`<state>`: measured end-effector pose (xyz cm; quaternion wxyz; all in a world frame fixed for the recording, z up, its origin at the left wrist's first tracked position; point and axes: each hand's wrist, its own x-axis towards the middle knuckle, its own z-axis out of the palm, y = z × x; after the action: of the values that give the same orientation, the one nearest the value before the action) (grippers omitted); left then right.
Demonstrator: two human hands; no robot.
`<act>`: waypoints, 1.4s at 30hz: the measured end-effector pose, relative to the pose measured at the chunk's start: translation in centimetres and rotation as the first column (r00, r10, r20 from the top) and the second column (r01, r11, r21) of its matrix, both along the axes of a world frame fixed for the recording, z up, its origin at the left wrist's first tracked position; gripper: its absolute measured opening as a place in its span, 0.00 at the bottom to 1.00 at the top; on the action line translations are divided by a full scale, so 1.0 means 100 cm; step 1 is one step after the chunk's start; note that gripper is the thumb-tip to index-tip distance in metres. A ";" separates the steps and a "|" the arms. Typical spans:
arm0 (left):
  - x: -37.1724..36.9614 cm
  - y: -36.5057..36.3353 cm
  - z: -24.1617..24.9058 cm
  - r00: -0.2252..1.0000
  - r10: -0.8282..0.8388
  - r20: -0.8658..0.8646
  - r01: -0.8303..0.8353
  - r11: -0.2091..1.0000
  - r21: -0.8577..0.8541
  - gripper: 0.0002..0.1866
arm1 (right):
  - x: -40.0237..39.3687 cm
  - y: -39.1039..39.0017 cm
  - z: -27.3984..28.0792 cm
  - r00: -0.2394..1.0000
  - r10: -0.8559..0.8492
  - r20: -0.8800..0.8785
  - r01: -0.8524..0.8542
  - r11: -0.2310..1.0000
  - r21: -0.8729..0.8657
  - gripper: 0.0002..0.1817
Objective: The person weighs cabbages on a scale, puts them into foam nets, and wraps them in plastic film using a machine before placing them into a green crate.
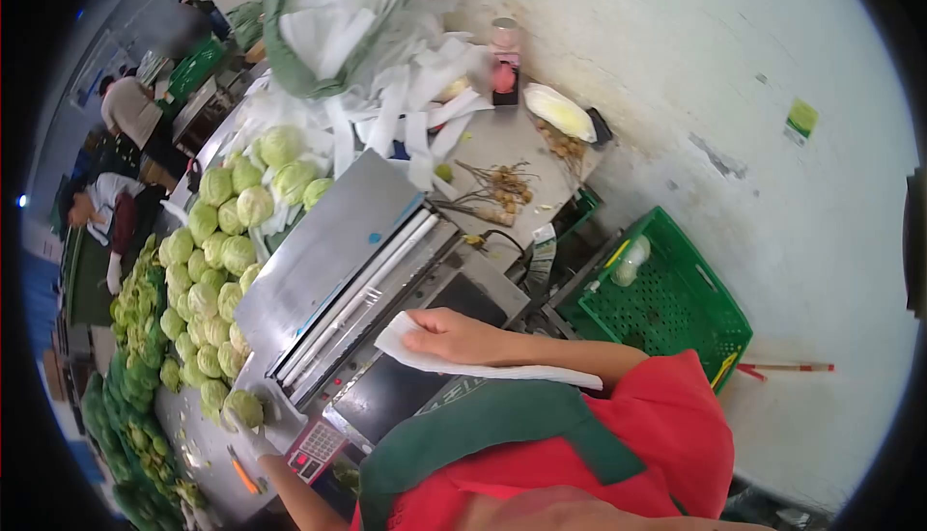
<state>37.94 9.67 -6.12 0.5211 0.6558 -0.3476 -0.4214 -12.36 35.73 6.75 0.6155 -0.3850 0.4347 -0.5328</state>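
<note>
My left hand (253, 437), in a white glove, is at the near end of the cabbage pile with its fingers against a round green cabbage (243, 407). The fingers appear curled round its near side, and part of the grip is hidden. My right hand (442, 334) is bare and closed on a long white strip of soft foam or cloth (521, 373), which trails back under my forearm. Below it sits a metal film-wrapping machine (333, 241) with a white roll (357, 294). More cabbages (208, 270) are heaped left of the machine.
An orange-handled knife (243, 473) lies on the table near a red keypad (317, 448). White strips (391, 106) are piled at the back beside a napa cabbage (560, 113). A green crate (666, 280) stands right. Broccoli-like greens (121, 415) line the left; two people work beyond.
</note>
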 end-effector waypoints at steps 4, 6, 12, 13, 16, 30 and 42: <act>-0.009 0.006 0.006 0.974 -0.082 -0.211 0.082 0.997 -0.011 0.38 | -0.009 0.014 -0.009 0.999 -0.032 -0.043 0.028 0.997 -0.078 0.14; -0.016 0.014 0.011 0.985 -0.037 -0.169 0.035 0.999 -0.015 0.36 | -0.013 0.020 -0.008 0.996 -0.064 -0.055 0.058 0.993 -0.103 0.14; -0.107 0.074 0.068 0.883 0.377 0.278 -0.254 0.884 -0.393 0.29 | -0.019 0.027 0.002 0.998 -0.046 -0.053 0.039 0.992 -0.121 0.16; -0.139 0.089 0.088 0.888 0.376 0.265 -0.240 0.870 -0.430 0.28 | -0.016 0.027 -0.001 0.996 -0.049 -0.080 0.037 0.988 -0.148 0.17; -0.239 0.132 0.142 0.975 0.002 0.221 0.072 0.942 -0.327 0.19 | -0.012 0.023 0.002 0.980 0.002 -0.198 -0.036 0.985 -0.168 0.18; -0.330 0.226 0.145 0.472 -0.861 -0.190 0.865 0.494 -0.091 0.08 | -0.020 0.029 0.016 0.814 0.067 -0.577 -0.202 0.964 -0.172 0.18; -0.343 0.230 0.148 0.482 -0.859 -0.171 0.858 0.503 -0.103 0.05 | -0.025 0.035 0.018 0.805 0.045 -0.592 -0.193 0.963 -0.189 0.17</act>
<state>3.64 32.68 8.66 0.2745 0.3480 -0.5747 -0.6880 -14.90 39.19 8.54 0.4341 -0.6275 0.5093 -0.3979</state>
